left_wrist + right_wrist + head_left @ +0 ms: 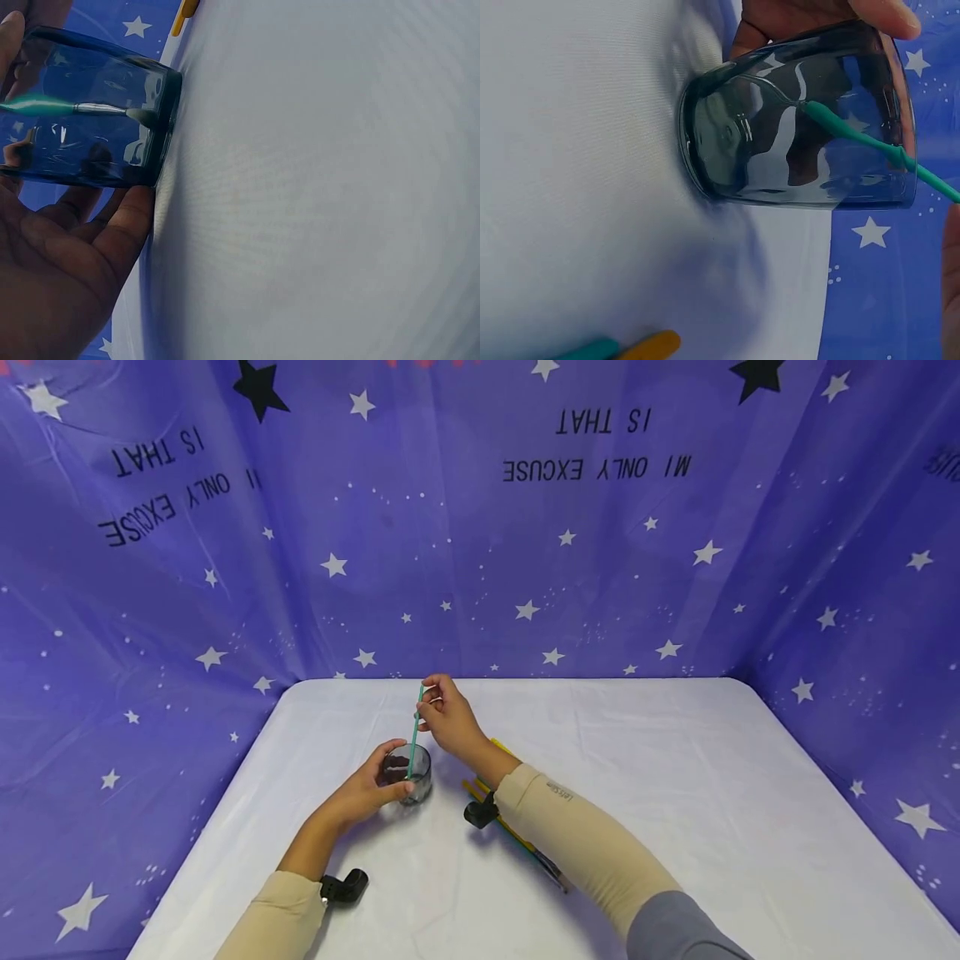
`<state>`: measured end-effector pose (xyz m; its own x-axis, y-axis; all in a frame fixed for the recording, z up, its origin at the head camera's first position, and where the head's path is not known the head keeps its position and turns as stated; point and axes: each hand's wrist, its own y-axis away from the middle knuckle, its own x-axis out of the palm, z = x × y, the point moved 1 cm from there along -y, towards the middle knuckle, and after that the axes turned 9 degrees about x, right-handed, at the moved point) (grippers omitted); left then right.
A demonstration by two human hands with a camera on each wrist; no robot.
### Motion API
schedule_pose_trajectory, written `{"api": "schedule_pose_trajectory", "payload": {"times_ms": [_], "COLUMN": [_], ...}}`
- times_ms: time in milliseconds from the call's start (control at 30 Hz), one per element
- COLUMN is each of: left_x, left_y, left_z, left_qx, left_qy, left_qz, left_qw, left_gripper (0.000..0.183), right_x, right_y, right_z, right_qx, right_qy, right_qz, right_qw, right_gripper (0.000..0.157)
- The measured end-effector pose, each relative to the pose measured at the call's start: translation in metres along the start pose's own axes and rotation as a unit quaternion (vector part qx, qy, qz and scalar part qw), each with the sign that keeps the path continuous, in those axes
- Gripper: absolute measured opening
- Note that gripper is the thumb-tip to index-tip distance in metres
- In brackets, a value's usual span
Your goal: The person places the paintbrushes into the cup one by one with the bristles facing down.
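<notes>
My left hand (367,792) grips a dark, see-through glass (422,778) that stands on the white table, its thumb along the near side and the fingers round the far side. Up above the rim, my right hand (452,717) pinches a paintbrush (416,727) by the upper end of its green handle. The brush slants down into the glass; through the wall in the left wrist view, its silver ferrule and pale bristles (140,116) show close to the base. In the right wrist view the green handle (844,127) crosses the rim.
Several more paintbrushes (551,868) with yellow and teal handles lie on the table (675,777), partly hidden beneath the right forearm. A black wrist camera (345,887) is strapped to the left wrist, another (482,812) to the right. Purple star-printed curtain (480,568) surrounds the table.
</notes>
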<state>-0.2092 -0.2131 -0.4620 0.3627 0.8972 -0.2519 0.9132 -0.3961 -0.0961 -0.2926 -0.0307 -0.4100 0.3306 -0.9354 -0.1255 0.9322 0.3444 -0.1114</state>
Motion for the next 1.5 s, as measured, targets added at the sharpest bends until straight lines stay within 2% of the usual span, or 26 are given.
{"api": "schedule_pose_trajectory", "payload": {"times_ms": [367,633,933,1000,1267,1500], "left_x": [0.001,0.001,-0.001,-0.001,-0.001,-0.001], "left_y": [0.000,-0.001,-0.003,-0.003,-0.001,0.000], "left_z": [0.000,0.000,-0.001,-0.001,0.001,0.001], "left_qx": [-0.002,-0.005,0.003,0.002,-0.007,-0.009], "left_qy": [0.008,0.005,0.005,0.006,0.006,0.012], "left_qz": [-0.002,-0.007,-0.004,-0.004,-0.007,-0.005], "left_qw": [1.0000,1.0000,1.0000,1.0000,0.9999,0.9999], "left_gripper": [0.078,0.078,0.078,0.077,0.078,0.078], "right_x": [0.001,-0.007,-0.034,-0.041,-0.066,-0.089], "right_y": [-0.006,-0.006,-0.010,-0.006,0.000,0.006], "right_z": [-0.006,-0.010,-0.021,-0.016,-0.025,-0.031], "right_qx": [0.035,0.042,0.096,0.108,0.127,0.140], "right_qy": [-0.001,-0.001,0.057,0.062,0.104,0.155], "right_qz": [0.022,0.022,0.054,0.066,0.087,0.105], "right_qw": [0.999,0.999,0.992,0.990,0.983,0.972], "right_gripper": [0.038,0.036,0.027,0.027,0.025,0.029]}}
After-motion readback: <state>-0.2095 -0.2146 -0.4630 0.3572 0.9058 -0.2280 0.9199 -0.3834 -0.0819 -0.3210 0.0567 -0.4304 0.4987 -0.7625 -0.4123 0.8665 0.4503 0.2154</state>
